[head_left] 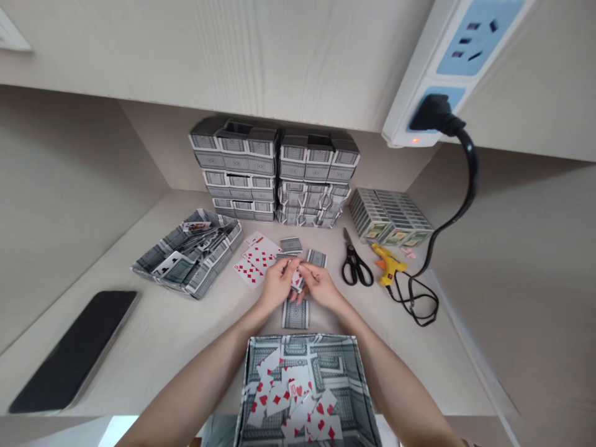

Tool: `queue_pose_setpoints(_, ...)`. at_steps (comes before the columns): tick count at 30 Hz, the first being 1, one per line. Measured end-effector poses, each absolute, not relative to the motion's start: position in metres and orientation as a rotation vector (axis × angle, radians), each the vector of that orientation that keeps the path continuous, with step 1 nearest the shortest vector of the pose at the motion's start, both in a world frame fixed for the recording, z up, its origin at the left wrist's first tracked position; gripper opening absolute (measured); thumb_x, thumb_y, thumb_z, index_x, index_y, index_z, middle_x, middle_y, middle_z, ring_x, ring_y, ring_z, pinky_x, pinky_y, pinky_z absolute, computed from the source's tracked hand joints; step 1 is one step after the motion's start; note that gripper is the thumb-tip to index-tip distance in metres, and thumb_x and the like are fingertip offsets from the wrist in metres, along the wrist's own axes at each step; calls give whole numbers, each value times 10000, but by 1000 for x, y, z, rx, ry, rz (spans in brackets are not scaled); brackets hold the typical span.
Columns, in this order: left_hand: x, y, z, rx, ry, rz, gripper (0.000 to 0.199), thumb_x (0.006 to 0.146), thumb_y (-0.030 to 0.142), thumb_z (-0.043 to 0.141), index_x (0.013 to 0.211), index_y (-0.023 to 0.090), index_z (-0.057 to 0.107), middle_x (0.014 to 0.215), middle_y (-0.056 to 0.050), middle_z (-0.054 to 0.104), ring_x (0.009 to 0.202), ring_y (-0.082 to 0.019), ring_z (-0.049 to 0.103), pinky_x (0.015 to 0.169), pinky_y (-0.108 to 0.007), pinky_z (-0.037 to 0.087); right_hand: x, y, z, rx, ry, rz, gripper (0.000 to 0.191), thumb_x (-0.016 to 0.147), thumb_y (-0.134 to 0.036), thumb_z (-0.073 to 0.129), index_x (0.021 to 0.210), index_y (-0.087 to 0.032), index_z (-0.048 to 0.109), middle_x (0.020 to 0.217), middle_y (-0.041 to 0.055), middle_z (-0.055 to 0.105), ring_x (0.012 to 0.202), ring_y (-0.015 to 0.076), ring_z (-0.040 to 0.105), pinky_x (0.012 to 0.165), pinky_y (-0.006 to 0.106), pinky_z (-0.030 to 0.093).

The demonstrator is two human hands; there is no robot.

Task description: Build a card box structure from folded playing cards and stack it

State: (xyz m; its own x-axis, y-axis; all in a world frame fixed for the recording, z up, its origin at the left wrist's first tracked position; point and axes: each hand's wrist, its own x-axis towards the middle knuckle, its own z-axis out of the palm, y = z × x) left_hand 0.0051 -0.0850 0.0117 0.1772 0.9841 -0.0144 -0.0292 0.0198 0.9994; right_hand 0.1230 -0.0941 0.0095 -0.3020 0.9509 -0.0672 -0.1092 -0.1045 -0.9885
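Note:
At the middle of the desk my left hand [278,280] and my right hand [320,284] meet, both closed on one playing card [297,280] with red pips. Fingers cover most of that card, so any fold in it is hard to make out. Patterned card backs lie around the hands: one card [295,315] just below, another card [317,257] at the upper right, and a third card [291,244] above. Left of my hands, several diamond cards [261,254] rest face up, overlapping.
A box made of cards [307,343] holding card pieces sits nearest me. At left are a card tray [212,273] and a black phone [74,351]. Stacked card boxes [242,161] stand behind; scissors [356,267], a yellow glue gun [388,264] and packed decks [391,214] lie right.

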Motion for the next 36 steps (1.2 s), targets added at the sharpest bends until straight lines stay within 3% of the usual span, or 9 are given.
queue_pose_setpoints(5,4,-84,10,1359,1191,1114,377,786,466,461,904,141,612,610,7,619,294,-67,442,273,-188,307,119,-97,10,-1079,-1286,1451,373,793,-461,472,1005,-163,546,479,-44,559,380,129,565,377,243,504)
queue_pose_setpoints(8,3,-83,11,1403,1262,1193,326,780,427,479,843,147,634,667,-8,645,392,-85,497,329,-189,353,120,-98,8,-1083,-1274,1435,338,788,-439,493,974,-172,582,578,-15,591,401,129,573,354,234,488)
queue_pose_setpoints(11,1,-82,12,1477,1267,1280,267,779,367,495,791,152,652,737,-29,670,615,-133,593,534,-220,463,121,-97,5,-1072,-1248,1476,313,775,-427,519,963,-191,606,722,8,616,421,123,578,348,237,481)
queue_pose_setpoints(14,0,-79,12,1520,1260,1307,251,782,340,496,753,148,656,754,-40,677,722,-153,608,689,-258,464,120,-95,2,-1043,-1219,1525,299,754,-432,544,913,-193,629,773,14,616,470,120,583,395,252,510)
queue_pose_setpoints(21,0,-78,10,1576,1299,1279,282,803,355,467,743,151,652,725,-34,676,685,-153,608,668,-257,455,121,-94,2,-1024,-1210,1565,324,755,-467,528,824,-164,620,648,-6,579,456,114,570,440,273,526)
queue_pose_setpoints(29,-1,-84,6,1915,1340,1193,244,833,317,432,907,187,625,881,-49,681,794,-162,622,738,-267,453,122,-92,-1,-1121,-1186,1391,320,746,-478,528,749,-171,616,606,-13,567,447,128,564,433,269,514)
queue_pose_setpoints(36,1,-81,6,1796,1345,1245,258,839,318,422,869,168,628,853,-47,679,795,-156,618,729,-257,455,123,-91,1,-1105,-1261,1385,324,750,-483,525,791,-173,609,646,-15,562,502,130,583,466,267,522)
